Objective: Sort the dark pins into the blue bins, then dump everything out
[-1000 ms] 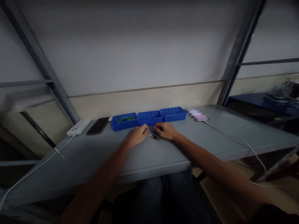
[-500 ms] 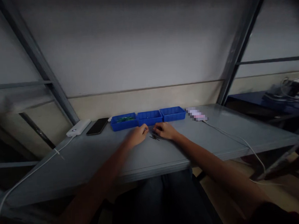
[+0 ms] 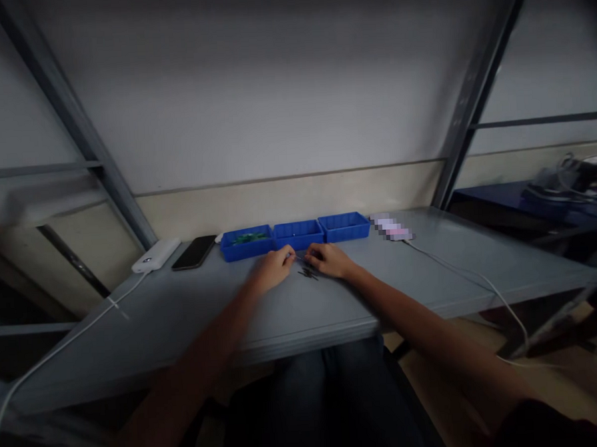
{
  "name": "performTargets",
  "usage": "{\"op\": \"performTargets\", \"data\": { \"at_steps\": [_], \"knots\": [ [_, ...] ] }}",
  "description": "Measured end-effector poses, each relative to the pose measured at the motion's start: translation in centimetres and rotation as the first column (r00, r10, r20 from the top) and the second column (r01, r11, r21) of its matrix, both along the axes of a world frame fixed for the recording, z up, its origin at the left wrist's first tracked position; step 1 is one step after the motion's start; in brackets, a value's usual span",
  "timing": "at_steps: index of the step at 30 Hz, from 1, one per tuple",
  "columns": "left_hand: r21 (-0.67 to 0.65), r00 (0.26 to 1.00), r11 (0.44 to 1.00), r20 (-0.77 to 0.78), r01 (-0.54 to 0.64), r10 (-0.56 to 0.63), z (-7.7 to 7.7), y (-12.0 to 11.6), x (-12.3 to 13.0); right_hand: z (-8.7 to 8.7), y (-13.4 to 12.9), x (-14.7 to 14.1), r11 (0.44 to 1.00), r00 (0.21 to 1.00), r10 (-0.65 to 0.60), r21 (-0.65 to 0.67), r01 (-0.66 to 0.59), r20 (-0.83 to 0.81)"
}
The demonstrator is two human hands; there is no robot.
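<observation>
My left hand (image 3: 277,267) is closed in a pinch over the desk, in front of the blue bins. Facing it from the right is my right hand (image 3: 330,260), its fingers also closed in a pinch. A faint thin line shows between the fingertips; what they hold is too small to name. Just below the fingers, a small pile of thin dark pieces (image 3: 308,273) lies on the desk. Small green pieces (image 3: 249,238) fill part of the left blue bin (image 3: 248,249).
Beside the left bin are a middle blue bin (image 3: 299,238) and a right blue bin (image 3: 345,232). On the grey desk (image 3: 303,316) lie a black phone (image 3: 194,253), a white power bank (image 3: 157,255) with a cable, and a blurred-out device (image 3: 393,228) with a white cable (image 3: 451,266).
Both hands stay almost in place, with only slight finger movement. A thin line between the fingertips shows more plainly now. The dark pieces have not visibly moved.
</observation>
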State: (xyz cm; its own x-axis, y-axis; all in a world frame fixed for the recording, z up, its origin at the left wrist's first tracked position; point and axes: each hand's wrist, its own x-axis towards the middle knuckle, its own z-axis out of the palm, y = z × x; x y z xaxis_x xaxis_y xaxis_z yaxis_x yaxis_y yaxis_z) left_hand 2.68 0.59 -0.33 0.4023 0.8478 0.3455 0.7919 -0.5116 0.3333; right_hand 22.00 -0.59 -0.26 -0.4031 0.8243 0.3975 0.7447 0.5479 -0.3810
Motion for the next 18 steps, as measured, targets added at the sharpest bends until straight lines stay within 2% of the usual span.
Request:
{"op": "performTargets", "data": {
  "at_steps": [10, 18],
  "knots": [
    [0.005, 0.999, 1.000, 0.024, -0.030, 0.030, 0.41, -0.47, 0.28, -0.29, 0.14, -0.05, 0.999, 0.999, 0.021, -0.041, -0.020, 0.028],
    [0.035, 0.999, 0.999, 0.047, -0.007, 0.006, 0.54, -0.52, 0.28, -0.35, 0.08, -0.22, 0.999, 0.999, 0.011, -0.035, -0.010, 0.038]
  ]
}}
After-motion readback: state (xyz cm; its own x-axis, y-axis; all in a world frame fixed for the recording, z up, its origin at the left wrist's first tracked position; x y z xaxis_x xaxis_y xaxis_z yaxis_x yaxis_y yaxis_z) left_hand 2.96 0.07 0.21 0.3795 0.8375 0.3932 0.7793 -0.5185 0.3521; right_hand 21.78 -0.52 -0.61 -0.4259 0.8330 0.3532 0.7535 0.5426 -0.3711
